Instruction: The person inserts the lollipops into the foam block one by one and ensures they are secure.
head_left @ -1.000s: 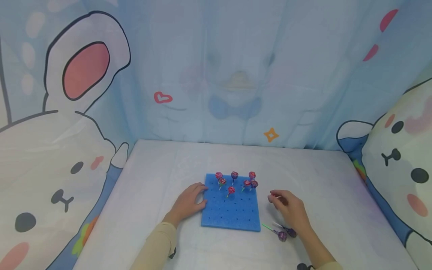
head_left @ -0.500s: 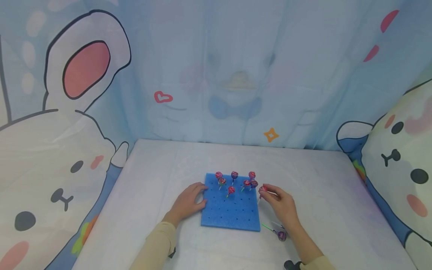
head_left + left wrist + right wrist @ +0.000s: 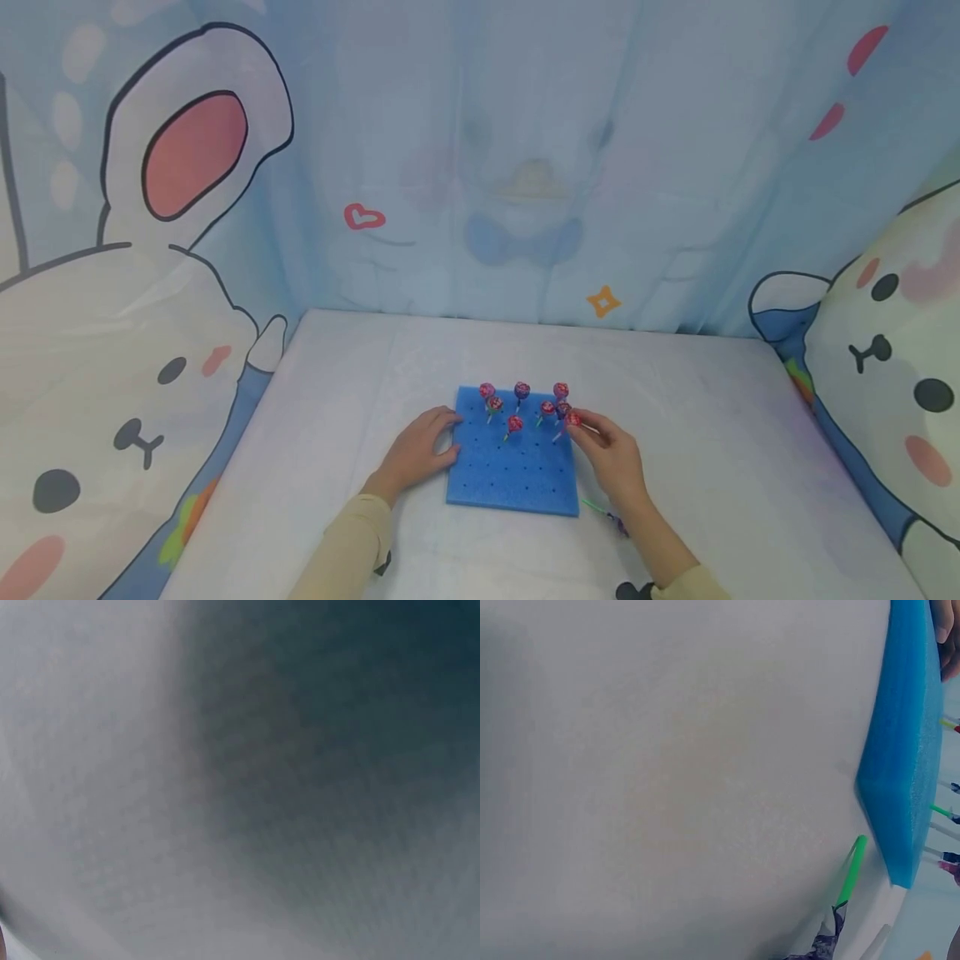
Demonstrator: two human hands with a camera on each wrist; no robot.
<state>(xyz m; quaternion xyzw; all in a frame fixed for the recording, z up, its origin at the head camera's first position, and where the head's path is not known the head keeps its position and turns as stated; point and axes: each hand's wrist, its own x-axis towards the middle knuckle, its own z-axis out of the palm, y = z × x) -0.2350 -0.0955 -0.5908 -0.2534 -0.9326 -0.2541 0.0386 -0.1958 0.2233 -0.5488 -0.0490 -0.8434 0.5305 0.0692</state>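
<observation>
A blue foam board [image 3: 510, 475] with rows of small holes lies on the white cloth. Several wrapped lollipops stand in its far half, among them a red one [image 3: 514, 424] nearest the middle and a purple one [image 3: 522, 389] at the back. My left hand [image 3: 416, 450] rests against the board's left edge, fingers fairly straight. At the right edge my right hand [image 3: 615, 458] pinches a red lollipop [image 3: 573, 419] by its head, stick slanting down over the board. Whether the stick tip touches a hole cannot be told. The left wrist view is only blur.
A purple-wrapped lollipop with a green stick [image 3: 850, 874] lies on the cloth beside the board's near right corner, its head hidden by my right arm in the head view. A second, pale stick [image 3: 875, 943] shows near it. Printed curtains surround the table.
My right hand has moved left with the red lollipop, from the cloth right of the board to its right edge. The left hand has stayed in place.
</observation>
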